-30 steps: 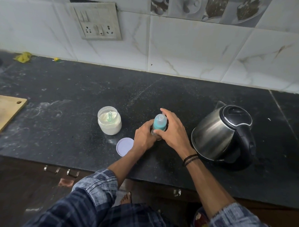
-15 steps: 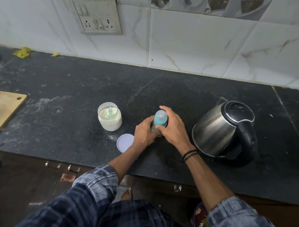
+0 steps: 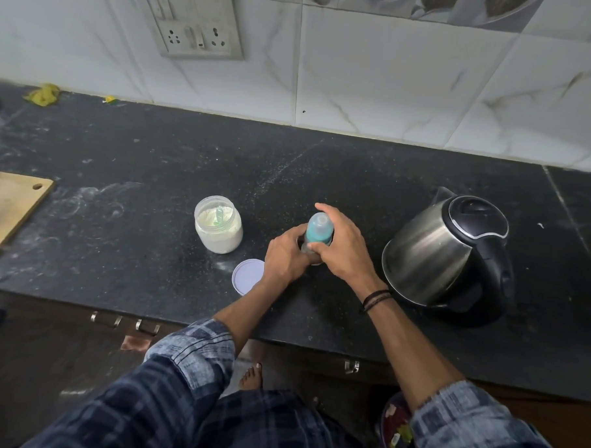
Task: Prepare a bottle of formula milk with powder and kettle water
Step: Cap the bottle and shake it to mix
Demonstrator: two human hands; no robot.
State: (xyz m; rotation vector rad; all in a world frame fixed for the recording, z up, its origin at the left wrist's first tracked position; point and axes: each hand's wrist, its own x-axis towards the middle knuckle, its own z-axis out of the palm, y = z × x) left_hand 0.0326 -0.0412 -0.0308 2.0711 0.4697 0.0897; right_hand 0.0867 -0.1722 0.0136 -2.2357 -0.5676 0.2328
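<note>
A baby bottle (image 3: pixel 318 229) with a teal top stands upright on the black counter (image 3: pixel 323 177). My left hand (image 3: pixel 286 255) grips its lower body, which is mostly hidden. My right hand (image 3: pixel 342 246) wraps round the teal cap from the right. To the left stands an open jar of white powder (image 3: pixel 218 224) with a pale green scoop inside. Its white lid (image 3: pixel 247 276) lies flat on the counter beside my left wrist. A steel kettle (image 3: pixel 450 254) with a black lid and handle sits to the right, lid closed.
A wooden cutting board (image 3: pixel 7 208) lies at the left edge. Yellow scraps (image 3: pixel 42 94) sit by the tiled wall at the back left. A socket panel (image 3: pixel 194 29) is on the wall. The counter's front edge runs just below my wrists.
The view has shifted slightly. Both hands stay on the bottle, and my right hand has turned a little round the cap.
</note>
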